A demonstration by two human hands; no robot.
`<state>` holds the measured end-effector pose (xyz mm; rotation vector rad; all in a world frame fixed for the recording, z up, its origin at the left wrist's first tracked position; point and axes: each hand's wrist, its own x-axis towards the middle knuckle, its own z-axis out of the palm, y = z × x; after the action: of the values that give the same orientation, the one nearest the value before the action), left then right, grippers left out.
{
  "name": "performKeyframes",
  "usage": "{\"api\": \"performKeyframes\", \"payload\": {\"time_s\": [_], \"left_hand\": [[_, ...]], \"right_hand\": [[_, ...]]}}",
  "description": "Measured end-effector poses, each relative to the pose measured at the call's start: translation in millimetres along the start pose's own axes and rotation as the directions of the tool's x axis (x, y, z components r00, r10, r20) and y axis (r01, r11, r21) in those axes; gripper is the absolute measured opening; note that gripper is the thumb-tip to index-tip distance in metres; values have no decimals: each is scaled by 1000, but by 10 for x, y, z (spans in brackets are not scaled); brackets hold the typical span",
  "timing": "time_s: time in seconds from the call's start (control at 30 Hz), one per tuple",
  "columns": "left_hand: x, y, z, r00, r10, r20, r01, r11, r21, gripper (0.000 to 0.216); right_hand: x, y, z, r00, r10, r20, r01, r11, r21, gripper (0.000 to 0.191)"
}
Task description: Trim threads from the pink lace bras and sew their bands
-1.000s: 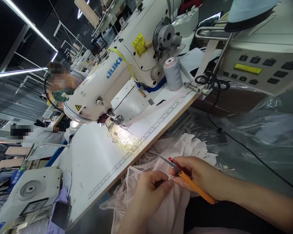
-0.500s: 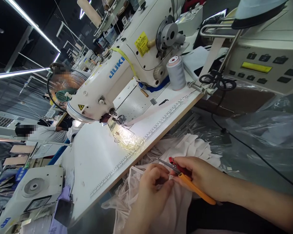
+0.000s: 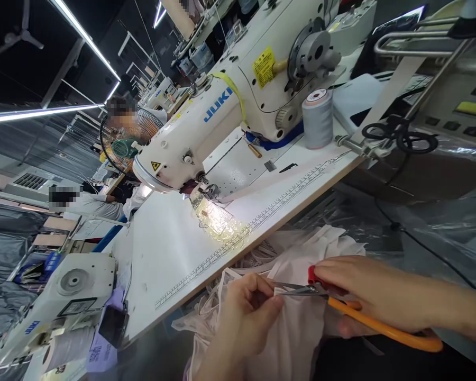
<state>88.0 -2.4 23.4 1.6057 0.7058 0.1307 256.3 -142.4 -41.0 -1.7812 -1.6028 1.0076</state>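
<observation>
My right hand (image 3: 365, 296) is closed round orange-handled thread snips (image 3: 365, 323) with a red pivot. Their metal blades point left and meet a small piece pinched in my left hand. My left hand (image 3: 249, 312) pinches the pale pink fabric (image 3: 297, 338) that lies across my lap, thumb and fingers pressed together at the blade tips. More of the same fabric bunches below the table edge. Both hands sit in front of the white sewing table (image 3: 162, 254).
A white JUKI sewing machine (image 3: 222, 116) stands on the table with its needle lamp lit. A grey thread cone (image 3: 317, 119), black scissors (image 3: 404, 137) and a control box (image 3: 460, 111) sit to the right. A fan (image 3: 122, 145) and other people are at the far left.
My right hand has drawn back to the right, turning the snips so the blades point left at the pinched fabric. The view has shifted right and down slightly.
</observation>
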Motion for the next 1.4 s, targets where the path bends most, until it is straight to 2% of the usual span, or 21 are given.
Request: {"api": "performKeyframes", "payload": {"time_s": [0.27, 0.47, 0.73, 0.97, 1.13, 1.4], "left_hand": [[27, 38, -8, 999, -33, -22, 33, 999, -28, 21], [45, 44, -8, 999, -46, -28, 45, 999, -20, 23], [39, 79, 3, 993, -107, -48, 106, 994, -25, 31], [62, 31, -21, 992, -121, -48, 119, 992, -34, 30], [64, 61, -12, 989, -138, -48, 136, 990, -44, 30], [56, 8, -40, 992, -123, -22, 124, 992, 21, 31]], "right_hand": [[-64, -86, 96, 980, 196, 27, -197, 980, 3, 37], [-82, -33, 168, 982, 186, 20, -186, 982, 2, 42], [-83, -51, 172, 965, 247, 88, -249, 968, 22, 31], [-84, -36, 184, 968, 232, 92, -236, 971, 34, 31], [-100, 18, 208, 986, 159, 43, -160, 987, 21, 38], [-78, -54, 166, 989, 134, 68, -137, 990, 37, 33]]}}
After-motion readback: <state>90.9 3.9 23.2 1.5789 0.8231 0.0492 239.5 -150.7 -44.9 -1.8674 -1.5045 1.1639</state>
